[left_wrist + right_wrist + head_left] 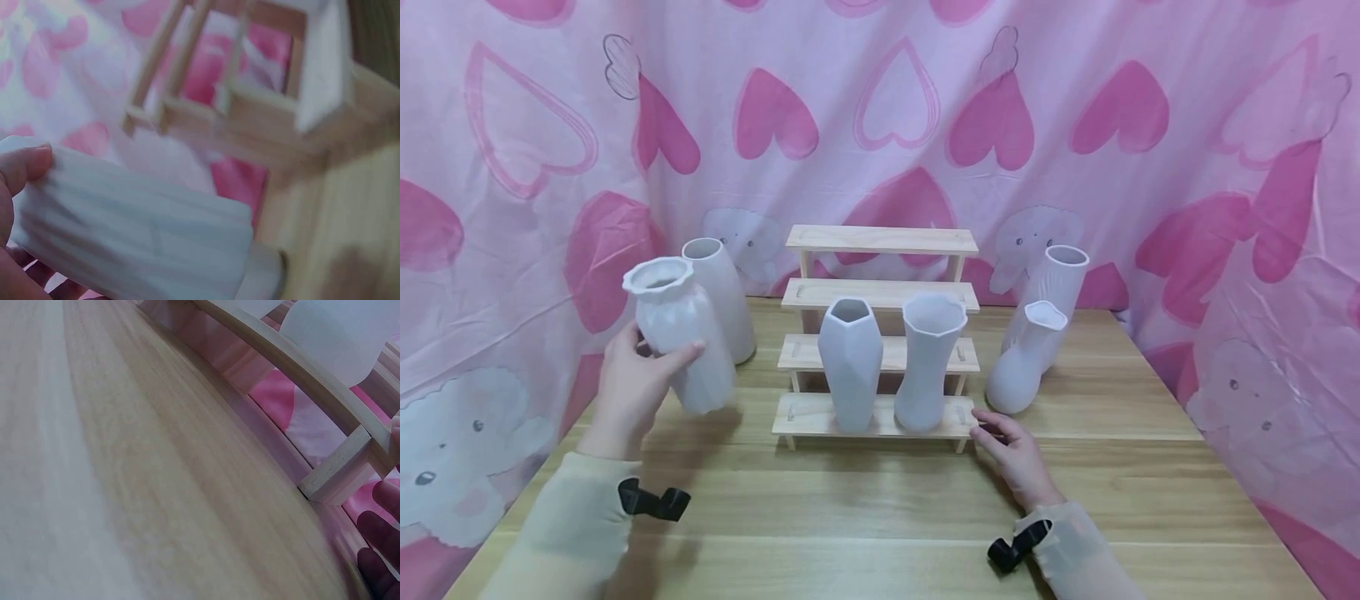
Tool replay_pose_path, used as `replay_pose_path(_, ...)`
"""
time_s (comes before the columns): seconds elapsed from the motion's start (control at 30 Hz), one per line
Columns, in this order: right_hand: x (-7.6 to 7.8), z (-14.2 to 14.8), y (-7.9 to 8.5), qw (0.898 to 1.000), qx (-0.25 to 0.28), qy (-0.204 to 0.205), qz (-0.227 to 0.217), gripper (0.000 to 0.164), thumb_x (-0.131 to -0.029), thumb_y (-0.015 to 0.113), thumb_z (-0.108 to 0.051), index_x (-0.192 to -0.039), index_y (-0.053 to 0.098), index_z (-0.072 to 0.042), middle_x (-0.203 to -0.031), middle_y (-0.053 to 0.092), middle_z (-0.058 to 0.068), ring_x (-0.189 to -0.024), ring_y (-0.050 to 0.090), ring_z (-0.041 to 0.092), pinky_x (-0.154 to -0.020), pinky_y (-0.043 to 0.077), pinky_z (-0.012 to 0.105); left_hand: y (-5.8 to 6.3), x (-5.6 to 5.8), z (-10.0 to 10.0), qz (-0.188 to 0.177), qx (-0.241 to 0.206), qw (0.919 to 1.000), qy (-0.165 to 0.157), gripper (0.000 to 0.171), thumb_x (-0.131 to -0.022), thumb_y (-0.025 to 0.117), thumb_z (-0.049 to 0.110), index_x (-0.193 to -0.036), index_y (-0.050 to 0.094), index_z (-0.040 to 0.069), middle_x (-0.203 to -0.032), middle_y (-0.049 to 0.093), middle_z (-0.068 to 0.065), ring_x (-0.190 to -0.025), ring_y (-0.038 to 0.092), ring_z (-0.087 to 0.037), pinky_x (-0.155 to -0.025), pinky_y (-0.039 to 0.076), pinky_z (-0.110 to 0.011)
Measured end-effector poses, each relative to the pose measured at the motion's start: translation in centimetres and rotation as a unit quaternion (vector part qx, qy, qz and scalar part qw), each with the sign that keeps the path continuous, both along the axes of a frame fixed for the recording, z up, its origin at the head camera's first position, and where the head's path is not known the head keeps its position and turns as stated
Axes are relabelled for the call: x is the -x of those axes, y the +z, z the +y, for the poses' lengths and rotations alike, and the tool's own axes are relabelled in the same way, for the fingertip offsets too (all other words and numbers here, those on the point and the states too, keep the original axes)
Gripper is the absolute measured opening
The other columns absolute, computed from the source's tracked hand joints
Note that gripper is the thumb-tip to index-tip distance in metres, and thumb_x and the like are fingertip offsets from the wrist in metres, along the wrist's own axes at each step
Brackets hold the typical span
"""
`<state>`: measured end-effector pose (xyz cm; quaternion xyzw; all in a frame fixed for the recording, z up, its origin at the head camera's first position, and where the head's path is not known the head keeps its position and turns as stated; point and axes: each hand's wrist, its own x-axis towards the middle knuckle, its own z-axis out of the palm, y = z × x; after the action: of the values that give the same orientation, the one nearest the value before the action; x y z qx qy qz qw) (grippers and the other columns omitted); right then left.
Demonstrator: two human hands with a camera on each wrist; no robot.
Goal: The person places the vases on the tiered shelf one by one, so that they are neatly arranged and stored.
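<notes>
In the head view, my left hand (634, 387) grips a white vase (681, 333) with a ruffled rim, held tilted at the left. In the left wrist view the vase's ribbed side (137, 219) shows, with the thumb lying along it. A wooden four-step display stand (880, 292) stands mid-table. On its lowest step are a faceted white vase (852, 362) and a waisted white vase (928, 362). My right hand (1018, 458) touches the right end of that step with its fingertips; in the right wrist view, several fingers (378, 531) hang loosely spread beside it.
Behind the held vase stands a tall white vase (722, 300). Right of the stand are a round-bottomed white vase (1018, 371) and a taller ribbed vase (1060, 283). All stand on a wood-grain table (850, 517), with a pink heart-patterned curtain (865, 108) behind.
</notes>
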<state>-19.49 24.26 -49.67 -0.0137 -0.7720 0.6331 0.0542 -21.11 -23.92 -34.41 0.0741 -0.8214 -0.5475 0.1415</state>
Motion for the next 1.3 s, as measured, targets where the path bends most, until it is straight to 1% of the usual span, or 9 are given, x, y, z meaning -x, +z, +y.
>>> replay_pose_path(0.1,0.0,0.0,0.0,1.000,0.006,-0.002,0.001,0.039,-0.089,0.070,-0.014,-0.124,0.062,0.001,-0.117,0.063,0.004,-0.096,0.057,0.008,-0.081,0.048,0.019,1.6,0.2,1.4,0.017,-0.008,0.9990,-0.040,0.082,-0.081,0.078,0.036,-0.146,0.035,0.012,-0.138,0.045,-0.014,-0.123,0.045,-0.033,-0.097,0.042,-0.057)
replay_pose_path(0.27,-0.2,-0.1,0.1,1.000,0.010,-0.001,0.009,0.039,-0.089,0.070,-0.013,-0.123,0.062,0.003,-0.116,0.064,0.008,-0.094,0.057,0.007,-0.080,0.048,0.018,3.9,0.8,3.8,0.027,-0.018,0.9937,-0.107,0.078,-0.080,0.079,0.031,-0.143,0.037,0.012,-0.135,0.046,-0.013,-0.122,0.045,-0.034,-0.096,0.040,-0.060)
replay_pose_path(0.37,-0.2,-0.1,0.2,1.000,0.008,0.000,0.008,0.039,-0.089,0.070,-0.015,-0.123,0.062,0.003,-0.115,0.064,0.005,-0.094,0.057,0.007,-0.079,0.048,0.018,4.7,1.5,5.0,0.029,-0.027,0.9896,-0.138,0.076,-0.079,0.080,0.029,-0.141,0.038,0.013,-0.135,0.047,-0.011,-0.122,0.047,-0.033,-0.096,0.040,-0.062)
replay_pose_path(0.53,-0.3,0.0,0.1,1.000,0.009,0.001,0.006,0.039,-0.089,0.070,-0.015,-0.123,0.062,0.003,-0.111,0.065,0.001,-0.093,0.058,0.008,-0.078,0.049,0.019,5.5,2.9,6.7,0.019,-0.026,0.9848,-0.171,0.080,-0.077,0.082,0.032,-0.141,0.037,0.015,-0.134,0.048,-0.009,-0.121,0.050,-0.031,-0.097,0.041,-0.058)
replay_pose_path(0.73,-0.3,0.2,-0.2,1.000,0.020,0.004,-0.004,0.039,-0.088,0.070,-0.015,-0.124,0.062,0.001,-0.119,0.062,0.010,-0.094,0.057,0.009,-0.079,0.049,0.020,5.6,4.6,8.2,0.013,-0.039,0.9744,-0.221,0.081,-0.078,0.081,0.027,-0.143,0.036,0.015,-0.134,0.048,-0.012,-0.122,0.048,-0.031,-0.100,0.040,-0.053)
replay_pose_path(0.8,-0.2,0.2,-0.2,1.000,0.024,0.006,-0.006,0.040,-0.088,0.070,-0.015,-0.124,0.062,0.001,-0.122,0.061,0.011,-0.095,0.057,0.010,-0.080,0.049,0.020,5.5,5.1,8.7,0.012,-0.041,0.9726,-0.229,0.079,-0.078,0.082,0.027,-0.143,0.037,0.015,-0.132,0.049,-0.012,-0.120,0.048,-0.029,-0.100,0.041,-0.051)
replay_pose_path(1.07,-0.2,0.0,0.0,1.000,0.026,0.007,-0.008,0.041,-0.088,0.071,-0.016,-0.124,0.062,0.001,-0.122,0.061,0.008,-0.096,0.057,0.010,-0.081,0.049,0.020,4.6,6.3,9.8,0.009,-0.070,0.9661,-0.248,0.074,-0.078,0.081,0.024,-0.140,0.041,0.014,-0.131,0.051,-0.011,-0.119,0.049,-0.029,-0.101,0.040,-0.050)
replay_pose_path(1.13,-0.2,0.0,0.0,1.000,0.028,0.007,-0.011,0.040,-0.088,0.071,-0.016,-0.124,0.062,0.001,-0.123,0.061,0.008,-0.096,0.057,0.010,-0.081,0.049,0.020,4.4,6.5,9.9,0.011,-0.066,0.9664,-0.248,0.073,-0.079,0.081,0.025,-0.140,0.042,0.014,-0.131,0.051,-0.010,-0.120,0.049,-0.028,-0.102,0.039,-0.051)
replay_pose_path(1.3,-0.3,-0.1,0.2,1.000,0.025,0.004,-0.013,0.040,-0.089,0.070,-0.016,-0.125,0.062,0.000,-0.125,0.060,0.012,-0.096,0.056,0.010,-0.081,0.048,0.020,4.2,6.9,10.2,0.016,-0.049,0.9658,-0.254,0.074,-0.078,0.082,0.026,-0.140,0.043,0.020,-0.129,0.052,-0.006,-0.118,0.050,-0.026,-0.100,0.041,-0.049)
